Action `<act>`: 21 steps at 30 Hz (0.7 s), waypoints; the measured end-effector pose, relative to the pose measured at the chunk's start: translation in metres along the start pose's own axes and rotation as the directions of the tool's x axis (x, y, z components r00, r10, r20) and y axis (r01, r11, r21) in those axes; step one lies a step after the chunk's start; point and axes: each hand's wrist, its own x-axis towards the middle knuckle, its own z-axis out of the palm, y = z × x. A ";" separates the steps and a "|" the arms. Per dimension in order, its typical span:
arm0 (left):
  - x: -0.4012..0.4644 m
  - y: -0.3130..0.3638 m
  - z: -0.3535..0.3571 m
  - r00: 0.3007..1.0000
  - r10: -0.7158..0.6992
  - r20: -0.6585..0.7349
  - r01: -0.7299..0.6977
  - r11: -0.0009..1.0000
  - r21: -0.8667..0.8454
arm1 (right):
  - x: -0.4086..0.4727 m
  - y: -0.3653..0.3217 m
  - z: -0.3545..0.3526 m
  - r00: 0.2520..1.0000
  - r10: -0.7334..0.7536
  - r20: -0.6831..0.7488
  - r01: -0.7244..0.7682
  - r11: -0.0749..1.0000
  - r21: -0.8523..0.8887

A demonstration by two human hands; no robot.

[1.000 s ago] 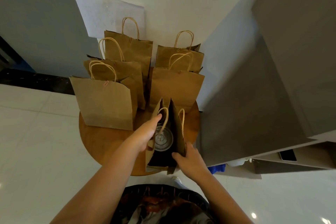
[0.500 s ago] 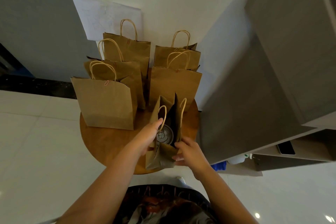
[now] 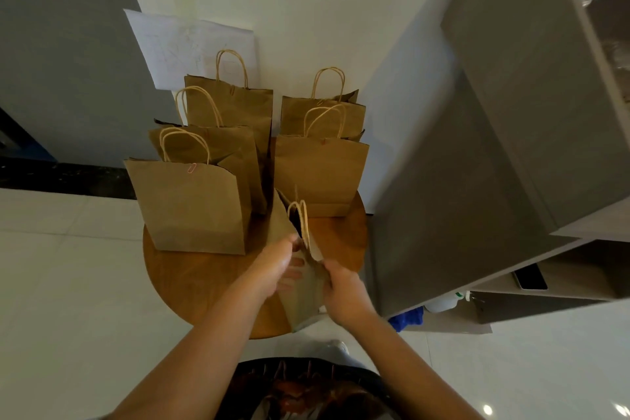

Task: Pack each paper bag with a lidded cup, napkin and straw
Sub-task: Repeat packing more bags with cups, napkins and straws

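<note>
Both hands clamp the paper bag at the desk's near edge: left hand grips its left side, right hand its right. Mouth pressed flat.

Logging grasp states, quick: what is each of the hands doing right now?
Left hand: grips the nearest paper bag by its top.
Right hand: grips the same bag's other side.
</note>
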 end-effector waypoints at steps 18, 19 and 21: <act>-0.003 0.018 -0.002 0.703 0.699 0.130 -0.209 0.028 0.978 | 0.055 0.011 -0.054 0.996 -0.017 -0.086 -0.006 0.964 -0.264; -0.010 0.024 0.001 0.729 0.675 0.115 -0.183 0.031 0.983 | 0.052 0.007 -0.059 0.993 -0.022 -0.118 -0.012 0.960 -0.281; -0.029 0.041 0.010 0.772 0.627 0.105 -0.153 0.023 0.988 | 0.042 -0.006 -0.073 0.988 -0.048 -0.146 0.004 0.958 -0.286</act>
